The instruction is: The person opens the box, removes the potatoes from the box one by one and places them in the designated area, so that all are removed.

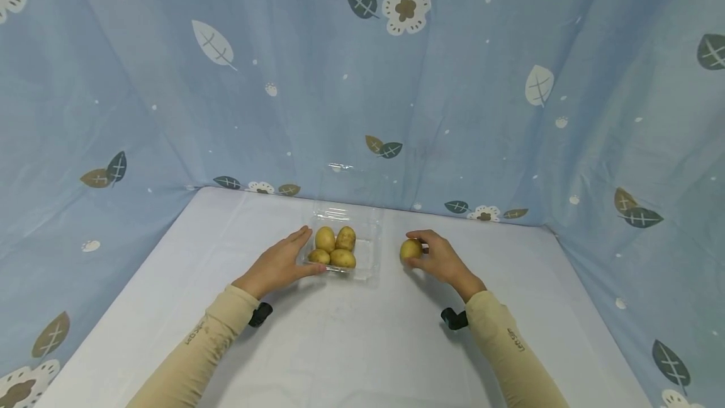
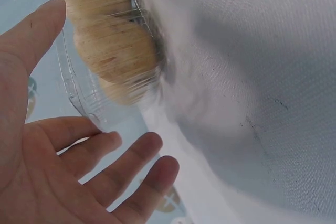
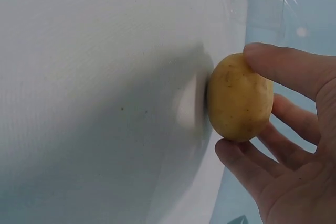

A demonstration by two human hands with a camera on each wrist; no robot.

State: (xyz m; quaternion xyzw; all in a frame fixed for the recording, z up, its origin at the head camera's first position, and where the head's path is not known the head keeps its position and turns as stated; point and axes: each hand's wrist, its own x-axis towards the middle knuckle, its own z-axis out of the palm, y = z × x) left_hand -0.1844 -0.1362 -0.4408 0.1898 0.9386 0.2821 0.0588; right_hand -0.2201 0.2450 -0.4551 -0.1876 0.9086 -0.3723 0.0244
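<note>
Pinching the loose potato [image 3: 240, 98] between thumb and fingertips, the right hand [image 1: 444, 262] probably does best with a light, even squeeze around the widest part, since a lopsided hold could let something this round roll out. The left hand [image 1: 279, 264] has its fingers spread, thumb at the front edge and the others beside the left wall of the clear box [image 1: 367, 255]; gentle contact should steady it, as thin plastic may flex. The loose potato is on or just above the worktop [image 1: 362, 339], apart from the box and to its right. Counting outward: one potato pinched, four potatoes [image 1: 342, 259] inside toward the left, one box, two black fittings [image 1: 261, 315] near the wrists.
</note>
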